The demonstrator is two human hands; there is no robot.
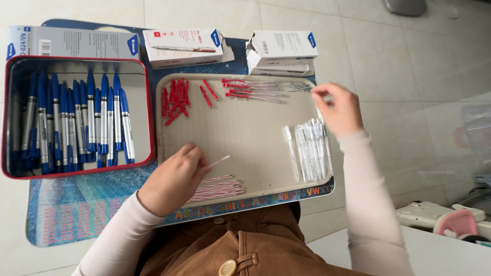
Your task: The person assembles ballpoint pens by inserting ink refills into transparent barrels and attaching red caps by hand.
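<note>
Thin refill (220,160) pinched by left hand (176,179) above refill pile (217,188) at beige tray (240,138) near edge, right hand (340,108) fingers pressed together over tray's far right, contents blurred, clear barrels (308,150) just below, red caps (176,99) far left.

- Left hand (175,179) over near edge of beige tray (240,133); fingers pinch one thin red-and-white refill (220,160).
- Pile of like refills (217,187) just beside that hand.
- Right hand (339,109) raised at tray's far right corner, blurred; closure unclear.
- Clear pen barrels (309,148) below it.
- Red caps (176,100) at far left of tray.
- Red-rimmed tin (148,110) of blue pens (76,122) left of tray.
</note>
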